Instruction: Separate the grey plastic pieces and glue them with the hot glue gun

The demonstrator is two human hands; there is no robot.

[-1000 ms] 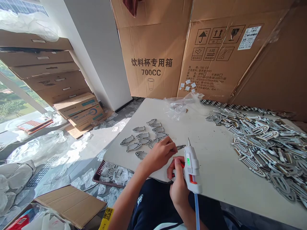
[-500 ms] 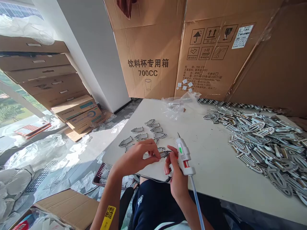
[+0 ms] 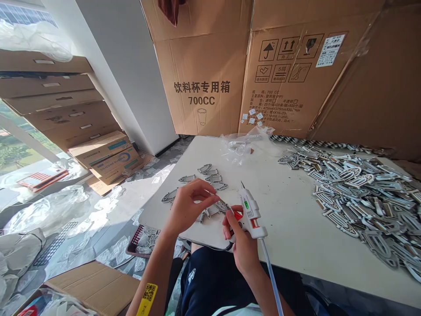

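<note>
Pinching frame (image 3: 223, 205) with left hand (image 3: 188, 205), gripping glue gun (image 3: 251, 211) in right hand (image 3: 242, 240); best keep nozzle (image 3: 242, 185) clear of both.

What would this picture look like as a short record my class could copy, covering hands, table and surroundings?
Left hand: at a small grey frame; grip unclear
Right hand: holds a white glue gun, nozzle pointing away from the person
Table: loose frames left, large heap of similar pieces right
Behind table: cardboard printed 700CC
Below, left: basket holding more pieces
</note>
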